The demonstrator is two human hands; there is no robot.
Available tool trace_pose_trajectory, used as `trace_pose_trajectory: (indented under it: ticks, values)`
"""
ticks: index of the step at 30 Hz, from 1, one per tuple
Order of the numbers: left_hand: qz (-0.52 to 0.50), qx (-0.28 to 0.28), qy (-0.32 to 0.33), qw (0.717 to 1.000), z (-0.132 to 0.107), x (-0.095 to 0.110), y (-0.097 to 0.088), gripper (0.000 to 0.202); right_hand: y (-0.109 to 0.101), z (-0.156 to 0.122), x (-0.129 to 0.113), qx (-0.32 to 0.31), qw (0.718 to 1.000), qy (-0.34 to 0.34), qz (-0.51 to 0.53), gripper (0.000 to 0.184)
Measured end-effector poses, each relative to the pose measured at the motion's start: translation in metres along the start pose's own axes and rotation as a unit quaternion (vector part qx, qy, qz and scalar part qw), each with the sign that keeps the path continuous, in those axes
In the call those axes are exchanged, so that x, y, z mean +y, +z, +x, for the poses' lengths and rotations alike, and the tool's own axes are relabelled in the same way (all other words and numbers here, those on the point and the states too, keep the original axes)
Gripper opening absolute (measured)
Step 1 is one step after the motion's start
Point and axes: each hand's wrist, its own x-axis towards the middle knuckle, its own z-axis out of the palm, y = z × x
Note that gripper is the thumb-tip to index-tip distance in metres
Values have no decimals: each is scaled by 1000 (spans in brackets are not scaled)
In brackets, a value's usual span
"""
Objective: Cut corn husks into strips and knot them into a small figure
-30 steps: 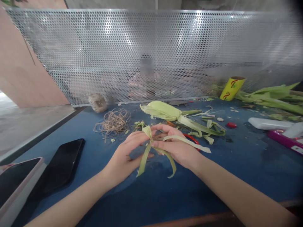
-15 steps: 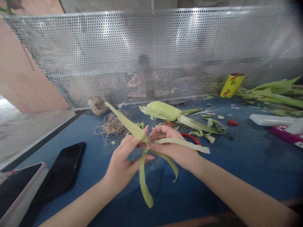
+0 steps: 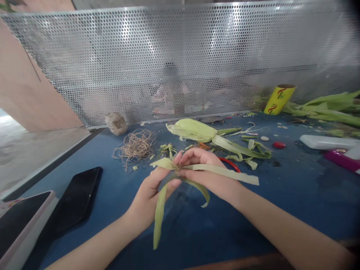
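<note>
Between my hands, above the blue table (image 3: 112,210), are several pale green corn husk strips (image 3: 159,221) that meet at one centre. My left hand (image 3: 152,187) pinches them from the left, thumb and fingers closed at that centre. From the right, my right hand (image 3: 202,167) grips the same centre with curled fingers. One strip lies across the right hand, another hangs down beside the left thumb, and a shorter one curls below the right palm. My fingers partly hide the joining point. Just beyond my hands rests a husk-wrapped bundle (image 3: 194,129) with trailing strips.
Tangled twine (image 3: 135,146) and a stone-like lump (image 3: 116,123) lie at the back left; a black phone (image 3: 81,198) is nearer. Red-handled scissors (image 3: 230,164) sit partly behind my right hand. A yellow tube (image 3: 279,99), a white glue gun-like tool (image 3: 323,142) and husks (image 3: 323,108) lie right. Perforated metal screen (image 3: 112,67) behind.
The strip that pointed up and left is now folded short over the left fingers. The hanging strip has swung left. Both hands stay together at the centre.
</note>
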Motion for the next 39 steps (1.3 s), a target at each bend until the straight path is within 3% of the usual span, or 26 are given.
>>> trace_pose_trajectory:
  ticks: [7,11,16,19,22,26,31,36,39]
  values:
    - [-52,46,-44,997,-2,7,2,14,2,-7,-5,15,998,-11,-62,23]
    - [-72,76,-77,992,-1,8,2,22,6,-13,-5,-12,994,-54,-97,14]
    - [-65,117,-118,984,3,1,1,25,8,-11,4,31,989,-69,-124,10]
    - [-25,138,-108,984,5,-1,1,29,8,-8,4,69,985,-91,-130,4]
    - [14,159,-82,984,7,-2,1,28,9,-7,3,65,985,-103,-120,3]
    - [61,152,-70,984,9,-3,-1,28,11,-7,4,41,993,-94,-57,3]
    - [7,142,-82,986,9,-1,-1,27,8,-5,7,11,993,-90,-75,5]
    - [-18,147,-99,984,9,1,3,19,5,-4,7,-16,995,-69,-69,19]
    - [-76,108,-117,984,8,0,2,22,5,-3,8,10,992,-64,-104,11]
